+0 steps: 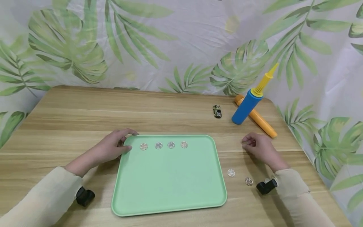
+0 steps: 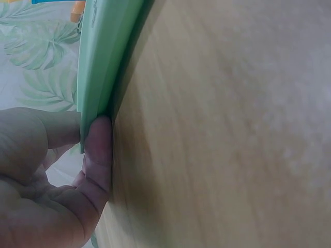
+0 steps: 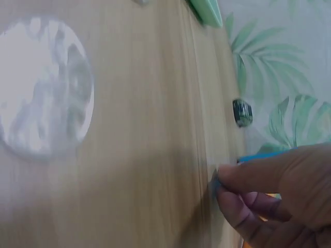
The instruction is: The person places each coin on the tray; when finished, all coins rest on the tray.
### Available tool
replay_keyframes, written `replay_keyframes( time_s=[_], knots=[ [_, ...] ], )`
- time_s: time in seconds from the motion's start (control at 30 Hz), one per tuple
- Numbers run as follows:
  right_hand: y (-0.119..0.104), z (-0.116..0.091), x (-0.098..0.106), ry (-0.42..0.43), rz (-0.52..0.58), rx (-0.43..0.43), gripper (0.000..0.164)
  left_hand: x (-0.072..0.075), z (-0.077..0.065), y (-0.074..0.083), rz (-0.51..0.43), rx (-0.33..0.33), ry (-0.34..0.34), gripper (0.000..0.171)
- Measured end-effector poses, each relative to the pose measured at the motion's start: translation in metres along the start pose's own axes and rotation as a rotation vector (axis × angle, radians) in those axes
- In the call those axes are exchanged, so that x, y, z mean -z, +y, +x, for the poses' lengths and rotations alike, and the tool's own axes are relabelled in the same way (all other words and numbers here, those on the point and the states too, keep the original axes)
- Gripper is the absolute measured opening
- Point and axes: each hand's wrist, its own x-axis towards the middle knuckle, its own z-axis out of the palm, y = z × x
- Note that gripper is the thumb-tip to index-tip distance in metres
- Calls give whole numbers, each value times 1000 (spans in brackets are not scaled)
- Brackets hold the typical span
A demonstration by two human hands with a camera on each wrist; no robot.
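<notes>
At its upper left corner, a light green tray [image 1: 173, 179] is gripped by my left hand [image 1: 116, 143]. In the left wrist view, the tray's rim [image 2: 98, 67] sits between the thumb and a finger [image 2: 98, 144]. Several silvery coins [image 1: 158, 145] lie in a row along the tray's far side. Right of the tray, my right hand [image 1: 258, 148] pinches a coin [image 3: 214, 183] between thumb and finger, just above the table; only its edge shows. Nearer the right wrist lie a silvery coin [image 1: 231, 172], a darker coin [image 1: 249, 181] and a third, partly hidden coin [image 1: 267, 180].
A blue and yellow hand pump [image 1: 246, 107] stands tilted at the far right, in front of an orange stick-like object [image 1: 262, 123]. To its left is a small toy car [image 1: 217, 111]. A leaf-patterned cloth [image 1: 158, 47] hangs behind the wooden table [image 1: 127, 110].
</notes>
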Motion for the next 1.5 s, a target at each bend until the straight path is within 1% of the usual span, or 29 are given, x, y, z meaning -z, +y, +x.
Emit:
replay_keyframes(
  time_s=[0.1, 0.23, 0.33, 0.5, 0.63, 0.77, 0.9, 1.1, 1.27, 1.5],
  knots=[
    [-8, 4, -5, 5, 14, 31, 11, 0, -1, 0, -1, 2, 5, 49],
    [-21, 9, -13, -16, 52, 68, 11, 0, -2, -1, 10, 2, 12, 48],
    [-32, 13, -19, -33, 85, 82, 12, 0, -3, -2, 21, 1, 13, 48],
    [-51, 21, -28, -37, 161, 112, 14, -1, -2, -2, 25, 3, 12, 48],
    [-67, 26, -37, -76, 230, 141, 17, -1, -2, -2, 25, 13, 16, 48],
    [-82, 28, -45, -121, 274, 152, 18, -2, -2, -2, 24, 18, 13, 48],
    [-93, 30, -53, -157, 300, 180, 14, -2, -2, 0, 25, 19, 19, 48],
    [-103, 34, -64, -226, 278, 214, 9, -2, -3, -1, 20, 29, 19, 47],
    [-106, 38, -69, -229, 243, 219, 7, -3, -2, -2, 19, 25, 18, 47],
    [-111, 42, -69, -237, 207, 229, 8, -2, -1, -1, 17, 18, 16, 47]
  ],
)
